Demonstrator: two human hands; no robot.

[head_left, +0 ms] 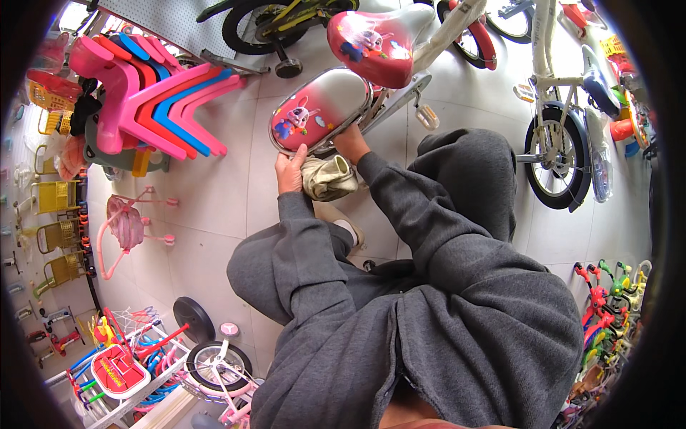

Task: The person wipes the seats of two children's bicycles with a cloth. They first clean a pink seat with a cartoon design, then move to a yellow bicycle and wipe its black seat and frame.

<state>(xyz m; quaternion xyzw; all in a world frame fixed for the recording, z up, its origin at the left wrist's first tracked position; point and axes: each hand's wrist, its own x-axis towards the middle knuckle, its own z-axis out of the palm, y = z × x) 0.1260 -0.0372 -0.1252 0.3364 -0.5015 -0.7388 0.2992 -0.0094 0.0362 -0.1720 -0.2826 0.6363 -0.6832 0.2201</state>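
Observation:
A padded child's bike rear seat, pink-red and white with a cartoon rabbit and a metal rim, lies in front of me. Above it is the matching red saddle of the same bike. My left hand grips the seat's near left edge, thumb up against the rim. At the near right edge, my right hand reaches in under the seat; its fingers are hidden. A crumpled beige cloth sits between my two hands, beside the left palm; what holds it up is hidden.
Stacked pink, red and blue plastic frames stand at the left, above a pink toy stroller. To the right is a white bike's wheel. A small bike is at lower left. Colourful toys line the right edge.

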